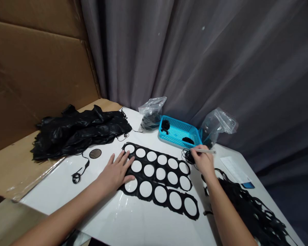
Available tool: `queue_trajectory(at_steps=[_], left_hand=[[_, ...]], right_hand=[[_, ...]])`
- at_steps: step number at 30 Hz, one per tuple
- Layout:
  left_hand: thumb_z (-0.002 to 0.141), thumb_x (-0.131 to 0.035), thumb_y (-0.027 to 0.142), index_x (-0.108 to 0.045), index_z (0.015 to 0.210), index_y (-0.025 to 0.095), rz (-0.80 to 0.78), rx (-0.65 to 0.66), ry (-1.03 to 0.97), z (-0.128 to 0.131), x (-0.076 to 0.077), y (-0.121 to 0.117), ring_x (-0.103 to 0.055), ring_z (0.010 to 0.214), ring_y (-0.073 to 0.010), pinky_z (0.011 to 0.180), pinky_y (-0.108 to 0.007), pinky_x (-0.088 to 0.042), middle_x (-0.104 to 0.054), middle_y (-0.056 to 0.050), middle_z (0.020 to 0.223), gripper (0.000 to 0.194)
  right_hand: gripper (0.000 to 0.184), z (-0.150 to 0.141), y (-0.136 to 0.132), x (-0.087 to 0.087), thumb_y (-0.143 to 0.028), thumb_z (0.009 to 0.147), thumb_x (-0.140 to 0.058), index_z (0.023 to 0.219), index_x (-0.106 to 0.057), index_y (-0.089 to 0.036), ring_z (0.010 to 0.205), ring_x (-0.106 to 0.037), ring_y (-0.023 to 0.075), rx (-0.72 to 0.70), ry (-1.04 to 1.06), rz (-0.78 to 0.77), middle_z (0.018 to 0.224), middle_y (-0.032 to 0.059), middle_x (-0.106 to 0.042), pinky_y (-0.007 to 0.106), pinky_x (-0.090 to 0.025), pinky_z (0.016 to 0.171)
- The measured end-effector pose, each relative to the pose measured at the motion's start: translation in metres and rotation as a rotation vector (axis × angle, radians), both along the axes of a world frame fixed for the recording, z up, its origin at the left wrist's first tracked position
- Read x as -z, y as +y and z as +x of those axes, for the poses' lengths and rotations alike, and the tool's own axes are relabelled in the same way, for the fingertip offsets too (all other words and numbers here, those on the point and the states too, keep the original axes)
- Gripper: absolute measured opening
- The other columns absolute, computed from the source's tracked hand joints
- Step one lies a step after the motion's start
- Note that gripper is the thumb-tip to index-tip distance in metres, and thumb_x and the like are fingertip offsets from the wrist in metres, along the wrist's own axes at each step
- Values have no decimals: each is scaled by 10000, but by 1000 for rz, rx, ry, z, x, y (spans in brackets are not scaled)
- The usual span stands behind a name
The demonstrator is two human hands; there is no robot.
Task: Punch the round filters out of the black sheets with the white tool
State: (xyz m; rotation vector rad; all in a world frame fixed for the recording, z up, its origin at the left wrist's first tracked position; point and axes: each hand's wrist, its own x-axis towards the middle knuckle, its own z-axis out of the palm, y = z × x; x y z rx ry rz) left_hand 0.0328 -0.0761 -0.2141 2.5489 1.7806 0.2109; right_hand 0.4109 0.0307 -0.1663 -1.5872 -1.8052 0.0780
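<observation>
My left hand (115,172): fingers spread, gripping nothing, on perforated black sheeting (154,181). My right hand (204,164), at the sheeting's two o'clock: fingers closed on pale stick (204,150).

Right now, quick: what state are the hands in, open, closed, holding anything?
Left hand: open, spread over the black sheet.
Right hand: closed on a pale stick; contact with the black loops can't be told.

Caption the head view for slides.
Left hand on perforated black sheeting; right hand holding a pale stick near a blue basket.
</observation>
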Motion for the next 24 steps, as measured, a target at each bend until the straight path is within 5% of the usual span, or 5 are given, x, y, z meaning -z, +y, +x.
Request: queue_trajectory(at_steps=[5,8,12,19,24], left_hand=[[962,-530,581,-534,1430,191,150,11,-86,10,-1,-1,-320,1451,-379,1156,-568,-286,-424,-137,1545,609],[980,-526,539,-529,1429,187,138,48,-147,12,3,-1,-378,1432,-322,1142,-490,-360,-478,-130,1509,571],[964,-583,490,-523,1430,192,117,48,-155,9,11,-2,-378,1433,-322,1136,-484,-374,-464,-126,1520,556],[966,-590,454,-510,1436,172,84,51,-151,10,12,-1,-369,1435,-339,1139,-514,-361,-447,-140,1530,554],[956,-601,455,-500,1453,223,70,9,-139,12,10,-5,-311,1453,-389,1134,-564,-343,-423,-113,1550,558]], right_hand=[[184,-125,-5,13,-387,822,-589,812,-618,-205,798,-626,202,-525,359,-413,910,55,-692,321,-487,753],[140,-172,-5,29,-344,801,-610,821,-620,-206,777,-631,188,-650,395,-523,890,34,-699,312,-490,746],[150,-186,-5,41,-330,781,-626,849,-639,-197,756,-628,191,-604,433,-571,813,24,-686,313,-486,731],[154,-180,-3,37,-327,790,-637,867,-630,-194,777,-624,189,-616,429,-609,853,28,-682,310,-485,734],[61,-187,-15,36,-250,860,-574,815,-579,-209,839,-609,197,-684,232,-442,932,47,-652,327,-476,793]])
